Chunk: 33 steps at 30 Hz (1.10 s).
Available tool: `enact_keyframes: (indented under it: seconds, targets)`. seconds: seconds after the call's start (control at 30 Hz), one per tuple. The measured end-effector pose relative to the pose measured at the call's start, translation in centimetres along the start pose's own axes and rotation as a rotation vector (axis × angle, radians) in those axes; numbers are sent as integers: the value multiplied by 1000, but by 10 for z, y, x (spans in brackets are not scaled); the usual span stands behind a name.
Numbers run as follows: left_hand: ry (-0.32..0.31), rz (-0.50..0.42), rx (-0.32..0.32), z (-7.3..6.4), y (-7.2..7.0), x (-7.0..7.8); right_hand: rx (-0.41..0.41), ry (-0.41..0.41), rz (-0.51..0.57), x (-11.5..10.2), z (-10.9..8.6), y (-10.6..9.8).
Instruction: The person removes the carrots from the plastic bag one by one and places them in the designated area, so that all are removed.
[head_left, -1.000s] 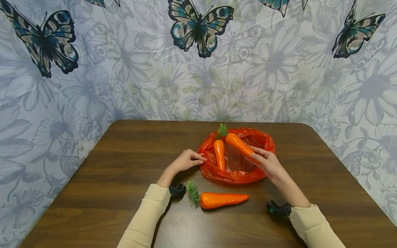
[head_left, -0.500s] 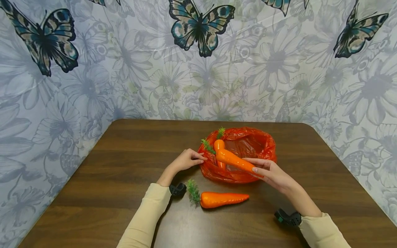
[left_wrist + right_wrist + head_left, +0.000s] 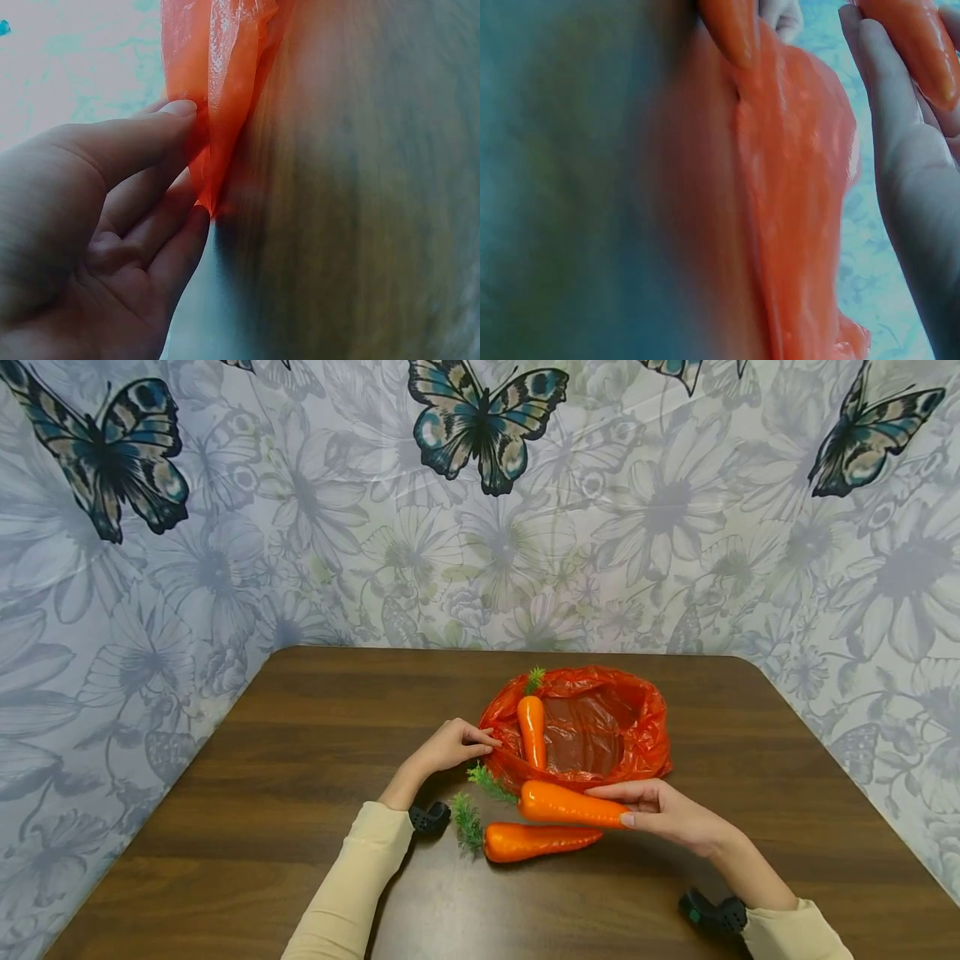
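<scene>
A red plastic bag (image 3: 649, 714) lies with its mouth spread wide, and one carrot (image 3: 532, 728) with a green top is inside it. At the bag's left edge my left hand (image 3: 452, 746) pinches the film; in the left wrist view, thumb and fingers meet on the thin plastic (image 3: 221, 90). My right hand (image 3: 671, 814) grips a second carrot (image 3: 566, 802) near its tip, in front of the bag, its green top pointing left. Just nearer to me, a third carrot (image 3: 528, 843) lies on the table. The right wrist view shows the held carrot (image 3: 919, 45) along the fingers.
The brown wooden table (image 3: 225, 827) has rounded far corners. Behind it hangs a cloth (image 3: 300, 543) printed with flowers and butterflies. Each wrist wears a black device; the right one (image 3: 712, 912) is close above the table.
My right hand has drawn the second carrot out of the bag, toward me, to just beyond the carrot on the table. My left hand has stayed at the bag's edge.
</scene>
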<state>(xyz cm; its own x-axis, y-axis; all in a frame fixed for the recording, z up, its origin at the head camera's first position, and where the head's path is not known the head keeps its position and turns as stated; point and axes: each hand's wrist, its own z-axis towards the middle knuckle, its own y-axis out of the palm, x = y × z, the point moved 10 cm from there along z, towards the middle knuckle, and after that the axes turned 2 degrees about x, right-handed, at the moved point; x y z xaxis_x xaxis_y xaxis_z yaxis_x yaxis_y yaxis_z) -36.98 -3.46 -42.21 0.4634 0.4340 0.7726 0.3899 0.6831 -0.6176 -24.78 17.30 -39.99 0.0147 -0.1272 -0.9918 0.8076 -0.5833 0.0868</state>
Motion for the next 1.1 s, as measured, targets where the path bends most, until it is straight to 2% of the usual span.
enact_keyframes:
  seconds: [0.23,0.33,0.7,0.9,1.1]
  targets:
    - [22,7,5,-1,-1,5,-53,61,-58,16,-2,19]
    - [23,5,6,-1,-1,5,-90,43,-67,18,-1,28]
    - [6,-7,11,-1,-1,3,-184,60,-117,32,4,52]
    - [-2,-11,9,0,0,1,-162,66,-143,41,7,50]
    - [5,-19,6,0,-1,2,-93,74,-175,44,9,41]
